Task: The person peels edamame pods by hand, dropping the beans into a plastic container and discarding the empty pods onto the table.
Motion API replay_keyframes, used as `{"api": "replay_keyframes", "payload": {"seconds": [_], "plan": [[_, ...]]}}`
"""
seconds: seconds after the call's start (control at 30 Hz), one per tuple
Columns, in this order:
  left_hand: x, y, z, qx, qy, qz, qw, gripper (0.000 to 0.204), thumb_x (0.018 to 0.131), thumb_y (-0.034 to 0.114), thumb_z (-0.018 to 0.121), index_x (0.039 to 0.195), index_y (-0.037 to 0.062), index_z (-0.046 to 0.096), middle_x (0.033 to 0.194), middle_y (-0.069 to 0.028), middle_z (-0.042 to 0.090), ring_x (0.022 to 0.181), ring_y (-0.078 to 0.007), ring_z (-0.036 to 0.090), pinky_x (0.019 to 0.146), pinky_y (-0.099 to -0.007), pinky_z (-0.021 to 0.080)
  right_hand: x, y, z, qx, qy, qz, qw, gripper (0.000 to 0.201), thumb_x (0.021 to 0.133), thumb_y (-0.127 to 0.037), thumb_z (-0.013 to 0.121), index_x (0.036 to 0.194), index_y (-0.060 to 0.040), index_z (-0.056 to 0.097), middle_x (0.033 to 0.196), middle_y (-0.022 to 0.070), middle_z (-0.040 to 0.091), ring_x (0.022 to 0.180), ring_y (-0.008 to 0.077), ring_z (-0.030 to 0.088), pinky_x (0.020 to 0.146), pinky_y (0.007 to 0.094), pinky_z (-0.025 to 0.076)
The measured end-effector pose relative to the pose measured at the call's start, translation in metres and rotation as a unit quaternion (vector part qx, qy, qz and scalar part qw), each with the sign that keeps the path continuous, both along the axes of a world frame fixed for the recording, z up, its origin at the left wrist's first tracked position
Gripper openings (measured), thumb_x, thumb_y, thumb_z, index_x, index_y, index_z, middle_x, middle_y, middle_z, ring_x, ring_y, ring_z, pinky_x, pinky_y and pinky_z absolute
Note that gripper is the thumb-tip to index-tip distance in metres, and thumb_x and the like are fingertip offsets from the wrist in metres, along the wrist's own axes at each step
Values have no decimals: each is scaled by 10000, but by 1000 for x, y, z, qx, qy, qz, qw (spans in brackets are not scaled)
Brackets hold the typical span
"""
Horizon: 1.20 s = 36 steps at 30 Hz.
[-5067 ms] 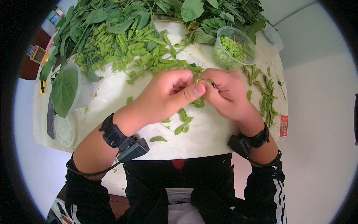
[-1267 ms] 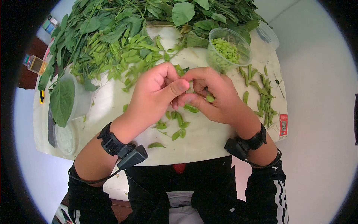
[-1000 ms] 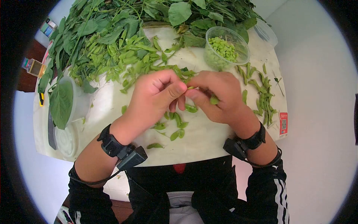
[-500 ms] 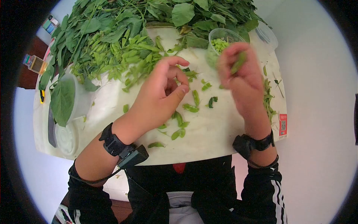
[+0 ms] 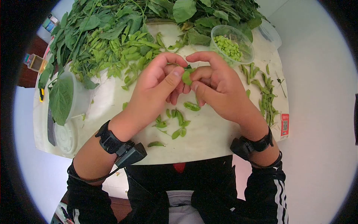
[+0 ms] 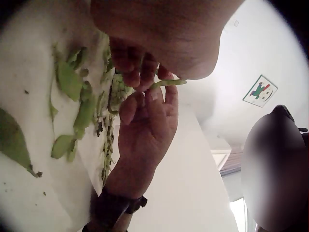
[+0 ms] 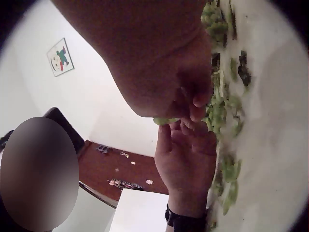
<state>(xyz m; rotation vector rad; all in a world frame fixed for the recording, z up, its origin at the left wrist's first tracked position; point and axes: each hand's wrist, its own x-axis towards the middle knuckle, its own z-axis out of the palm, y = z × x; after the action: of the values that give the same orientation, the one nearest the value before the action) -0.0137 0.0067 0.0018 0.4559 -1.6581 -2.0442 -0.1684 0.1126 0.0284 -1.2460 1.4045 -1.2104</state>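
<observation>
In the head view a green soybean pod [image 5: 187, 77] is between my two hands, above the table. My left hand [image 5: 158, 80] pinches one side of it with the thumb. My right hand [image 5: 220, 87] grips the other side between thumb and fingers, its index finger raised. The left wrist view shows the pod [image 6: 169, 82] edge-on at the meeting fingertips. From the right wrist the pod [image 7: 164, 121] is partly hidden behind the fingers. Beyond my right hand stands a clear plastic tub [image 5: 252, 56] with shelled green beans [image 5: 229, 47].
Heaped pods [image 5: 123, 52] and leafy stems [image 5: 119, 18] cover the back. Loose pods [image 5: 179, 119] lie below my hands; a row of pods [image 5: 267, 97] lies at right. At left are another tub [image 5: 76, 93], a lid [image 5: 65, 138] and a dark blade [image 5: 51, 127].
My right hand went over to the bean tub half a second ago and has returned to my left hand. A pod once tucked in the right palm is now between both hands' fingertips.
</observation>
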Motion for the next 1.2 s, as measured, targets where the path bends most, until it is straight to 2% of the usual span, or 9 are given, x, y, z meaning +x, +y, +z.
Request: {"api": "replay_keyframes", "payload": {"seconds": [0.13,0.2,0.3,0.43,0.53,0.6,0.93,1.13,1.2], "plan": [[2,-5,-2,34,-2,-21,999,263,1001,283,469,1167,79,466,799,-21,558,620,-75,501,527,-205,401,0,0,-3,-43,153,-55,986,355,844,0,552,1189,-57,489,843,113,655,725,222,666,609,316,495],[3,-4,-3,47,-7,-29,998,290,999,300,467,1175,71,451,841,-30,555,629,-90,510,506,-219,407,-4,-1,-5,-174,409,-44,895,298,836,-48,580,1130,-82,549,877,117,668,744,287,659,629,378,506],[1,-1,-1,23,11,-5,1000,260,991,253,495,1170,67,459,780,-26,579,573,-73,513,536,-196,394,-5,-3,-9,-243,456,-56,855,277,830,-89,593,1106,-105,574,876,118,666,747,325,642,639,421,503],[1,0,4,14,13,-16,1000,308,937,96,551,1199,53,396,842,-64,607,607,-86,544,557,-207,433,-5,-2,-8,-223,452,-51,862,235,829,-77,591,1062,-110,591,854,114,664,750,310,649,635,400,506],[1,-1,4,13,15,-11,1000,349,906,19,561,1203,46,380,868,-77,613,638,-92,557,573,-214,459,-5,-3,-12,-220,431,-49,874,208,819,-88,614,1026,-104,597,825,104,657,740,299,649,621,381,506],[0,-2,2,12,10,-9,1000,356,897,-2,560,1201,43,381,876,-78,612,656,-94,561,579,-215,469,0,-2,-12,-177,339,-87,920,182,804,-104,644,980,-93,604,806,99,651,707,290,645,607,370,502],[0,1,0,-70,3,50,996,375,870,-37,539,1210,48,407,852,-53,626,678,-97,572,552,-215,469,3,-3,-12,-156,345,-75,923,100,788,-100,676,860,-36,653,791,118,668,688,256,666,610,332,518],[5,-2,6,-89,19,49,995,350,835,-52,532,1161,41,444,785,-13,601,734,-62,561,616,-190,429,7,-2,-15,-69,111,-50,990,198,818,-92,713,980,13,669,846,107,710,720,122,674,641,246,536],[6,-2,6,-86,29,40,995,352,835,-53,533,1161,42,441,789,-11,601,747,-63,562,646,-190,428,8,-3,-17,-37,-89,-49,994,177,832,-88,713,945,35,656,813,99,698,697,115,658,619,232,532]]}}
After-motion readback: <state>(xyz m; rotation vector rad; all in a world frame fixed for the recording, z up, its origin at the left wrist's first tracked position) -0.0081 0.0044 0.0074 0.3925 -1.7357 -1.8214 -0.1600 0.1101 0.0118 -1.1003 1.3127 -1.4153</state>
